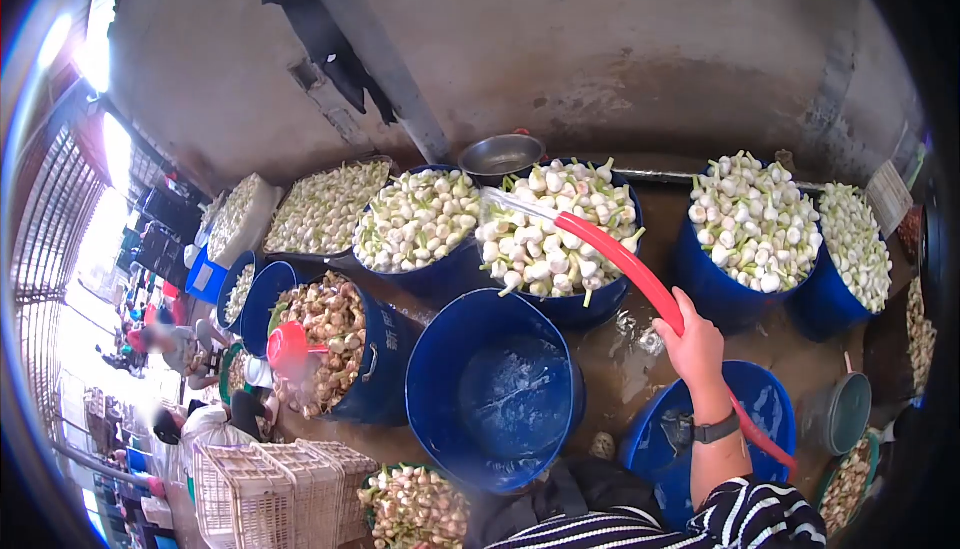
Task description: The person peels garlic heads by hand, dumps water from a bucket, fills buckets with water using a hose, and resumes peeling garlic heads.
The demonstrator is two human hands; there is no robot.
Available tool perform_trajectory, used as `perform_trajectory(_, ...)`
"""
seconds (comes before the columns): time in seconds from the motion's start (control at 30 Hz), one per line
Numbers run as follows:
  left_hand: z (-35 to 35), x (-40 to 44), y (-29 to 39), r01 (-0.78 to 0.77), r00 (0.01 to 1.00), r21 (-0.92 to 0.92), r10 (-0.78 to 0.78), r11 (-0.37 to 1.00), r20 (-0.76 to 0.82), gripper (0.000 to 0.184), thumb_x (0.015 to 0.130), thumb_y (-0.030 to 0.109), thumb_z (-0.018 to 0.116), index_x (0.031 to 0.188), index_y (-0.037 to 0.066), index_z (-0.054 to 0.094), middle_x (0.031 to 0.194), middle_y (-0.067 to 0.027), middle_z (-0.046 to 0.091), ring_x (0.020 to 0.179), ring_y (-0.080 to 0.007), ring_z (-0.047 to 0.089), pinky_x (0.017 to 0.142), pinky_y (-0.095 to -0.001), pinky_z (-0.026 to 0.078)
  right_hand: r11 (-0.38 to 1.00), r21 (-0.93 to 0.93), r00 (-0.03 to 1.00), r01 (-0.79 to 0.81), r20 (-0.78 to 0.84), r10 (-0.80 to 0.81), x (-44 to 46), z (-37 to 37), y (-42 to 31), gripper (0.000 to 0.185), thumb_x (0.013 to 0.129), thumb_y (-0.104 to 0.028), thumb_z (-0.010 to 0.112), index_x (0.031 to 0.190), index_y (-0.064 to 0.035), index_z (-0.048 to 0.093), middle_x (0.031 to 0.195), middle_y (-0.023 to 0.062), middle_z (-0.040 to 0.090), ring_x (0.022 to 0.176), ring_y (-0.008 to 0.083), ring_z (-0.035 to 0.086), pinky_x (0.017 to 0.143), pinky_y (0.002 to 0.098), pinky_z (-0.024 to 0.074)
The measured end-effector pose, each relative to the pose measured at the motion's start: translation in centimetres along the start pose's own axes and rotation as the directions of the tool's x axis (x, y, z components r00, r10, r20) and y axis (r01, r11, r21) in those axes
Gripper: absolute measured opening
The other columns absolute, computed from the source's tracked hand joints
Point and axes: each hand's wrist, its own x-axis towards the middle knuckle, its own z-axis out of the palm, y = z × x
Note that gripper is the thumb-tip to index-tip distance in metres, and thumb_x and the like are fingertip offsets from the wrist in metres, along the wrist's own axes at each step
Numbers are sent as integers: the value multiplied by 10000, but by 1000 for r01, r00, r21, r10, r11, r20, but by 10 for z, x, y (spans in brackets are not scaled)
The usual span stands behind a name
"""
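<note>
The hose (pixel 630 267) was gripped by the right hand's (pixel 692 347) fingers; bulbs (pixel 545 261) at the barrel's (pixel 590 311) rim risked dislodgement by water (pixel 515 202).

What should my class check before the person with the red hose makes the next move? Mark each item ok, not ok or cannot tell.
1. Hose gripped: ok; the right hand is closed around it.
2. Water landing on garlic: ok; the stream meets the heap.
3. Garlic below its tub's rim: not ok; bulbs are piled above it.
4. Floor dry: not ok; it looks wet.
5. Left hand free: cannot tell; it is out of view.
</note>
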Motion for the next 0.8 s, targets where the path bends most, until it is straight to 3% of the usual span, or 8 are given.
perform_trajectory(0.07,22,25,-28,-210,970,-125,191,970,-148,291,780,171,546,1057,90,506,980,-201,564,861,-394,541,700,-481,434,1000,14,999,28,-16,-27,3,4,-19,569,760,-365,633,1247,-129,457,790,160,635,714,333,616,640,418,477)
perform_trajectory(0.2,-113,-18,93,71,980,-21,-66,997,186,270,793,75,495,1062,79,519,1005,-199,556,915,-377,525,731,-465,435,996,82,999,30,-30,-27,2,14,-36,553,766,-378,629,1230,-119,477,796,167,637,716,338,617,641,419,479)
perform_trajectory(0.23,-140,-34,121,171,985,-462,-145,870,91,282,794,48,473,1070,77,521,1017,-195,555,954,-369,513,758,-456,434,996,82,999,34,-32,-31,1,14,-38,553,766,-378,629,1230,-119,477,796,167,637,716,338,617,641,419,479)
perform_trajectory(0.27,-150,-42,133,181,966,-811,-255,556,41,298,795,21,451,1079,76,524,1030,-192,553,992,-362,501,784,-446,432,995,89,999,37,-32,-34,-1,15,-39,555,765,-380,629,1230,-117,478,796,168,637,716,338,618,640,419,480)
perform_trajectory(0.3,-136,-38,125,133,963,-861,-271,491,-6,295,793,26,454,1075,77,526,1026,-189,555,983,-361,505,778,-446,435,995,95,999,40,-30,-37,-3,15,-40,557,765,-382,630,1230,-115,479,796,169,638,716,337,618,639,418,481)
perform_trajectory(0.43,-36,-7,50,-16,975,-586,-118,810,-190,285,785,43,466,1058,82,536,1011,-177,563,947,-359,519,754,-442,446,995,88,999,51,14,-52,-8,15,-44,558,764,-386,629,1227,-112,483,802,172,640,726,338,620,645,417,482)
perform_trajectory(0.63,40,-3,8,-190,942,-489,17,852,-336,266,784,63,474,1040,85,545,985,-173,572,891,-359,538,718,-443,460,995,86,997,51,48,-56,-11,29,-45,560,764,-396,626,1229,-118,483,809,169,643,740,337,622,652,414,485)
perform_trajectory(0.8,65,-2,-1,-117,966,-503,-18,856,-256,255,794,79,477,1041,73,542,981,-195,567,866,-378,539,704,-456,460,992,120,999,30,-15,-28,-10,30,-43,540,768,-403,620,1217,-132,494,817,167,643,746,342,621,658,421,484)
